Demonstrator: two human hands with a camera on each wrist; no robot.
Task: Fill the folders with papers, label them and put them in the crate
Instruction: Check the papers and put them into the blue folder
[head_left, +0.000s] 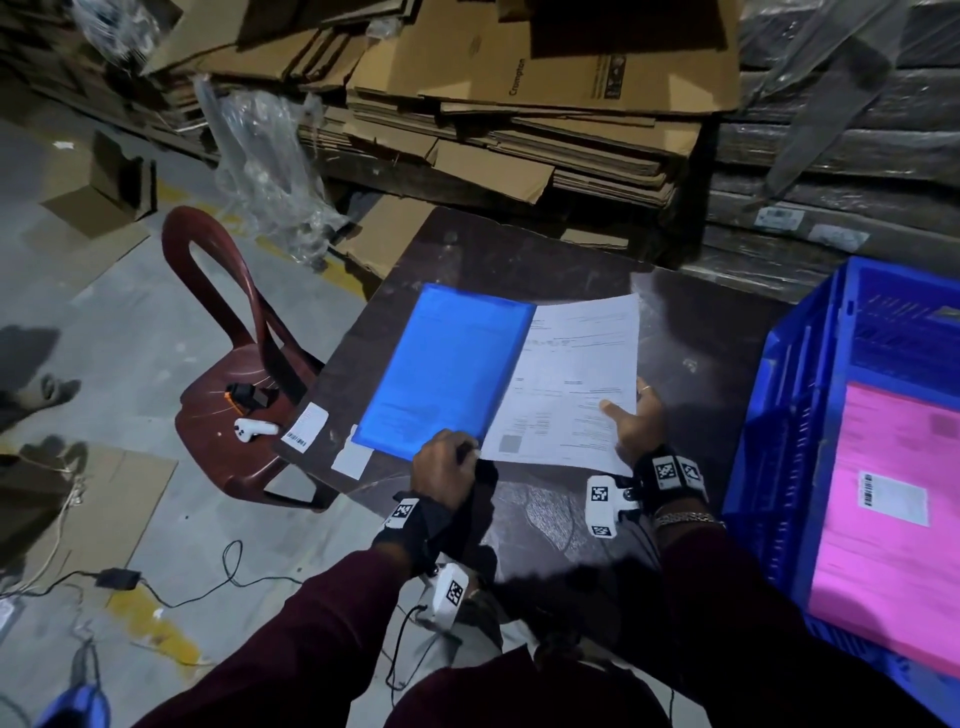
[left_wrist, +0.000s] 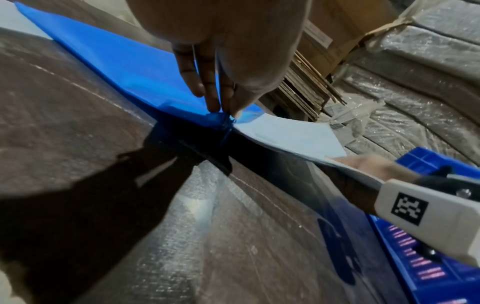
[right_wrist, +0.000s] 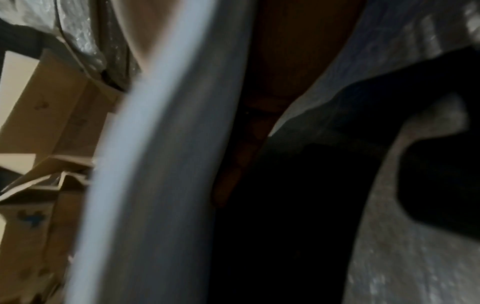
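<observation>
A blue folder (head_left: 447, 369) lies on the dark table (head_left: 691, 332), and printed white papers (head_left: 576, 379) stick halfway out of its right side. My left hand (head_left: 447, 462) pinches the folder's near right corner; the left wrist view shows its fingertips (left_wrist: 223, 107) pressed on the blue folder (left_wrist: 124, 61) where the papers (left_wrist: 291, 135) emerge. My right hand (head_left: 636, 421) holds the papers' near right edge, thumb on top and fingers beneath. The right wrist view is blurred, showing only the papers' edge (right_wrist: 145, 164). A blue crate (head_left: 810, 395) at the right holds a pink folder (head_left: 893, 519) with a label.
Two white label stickers (head_left: 306, 426) lie at the table's left edge. A maroon plastic chair (head_left: 239, 364) with small devices stands left of the table. Flattened cardboard boxes (head_left: 519, 104) pile up behind. Cables (head_left: 208, 577) trail across the floor.
</observation>
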